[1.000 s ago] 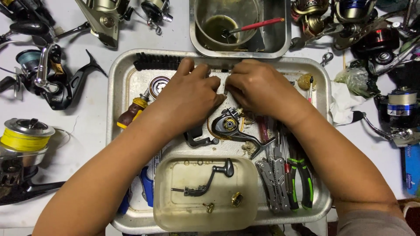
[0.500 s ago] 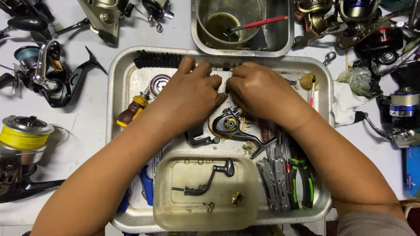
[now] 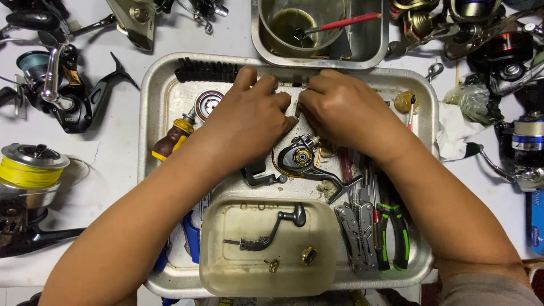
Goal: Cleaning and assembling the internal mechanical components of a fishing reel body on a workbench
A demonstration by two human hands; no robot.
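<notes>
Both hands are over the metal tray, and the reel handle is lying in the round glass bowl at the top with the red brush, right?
Not quite. In the head view the reel handle lies in the clear plastic tub at the tray's near edge. The left hand and right hand are over the tray.

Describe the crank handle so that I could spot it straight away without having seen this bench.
Start at the big metal tray in the middle of the table. At its near edge sits a cloudy plastic tub. The crank handle lies inside: a dark bent arm with a knob, far larger than the two small brass bits beside it.
</notes>
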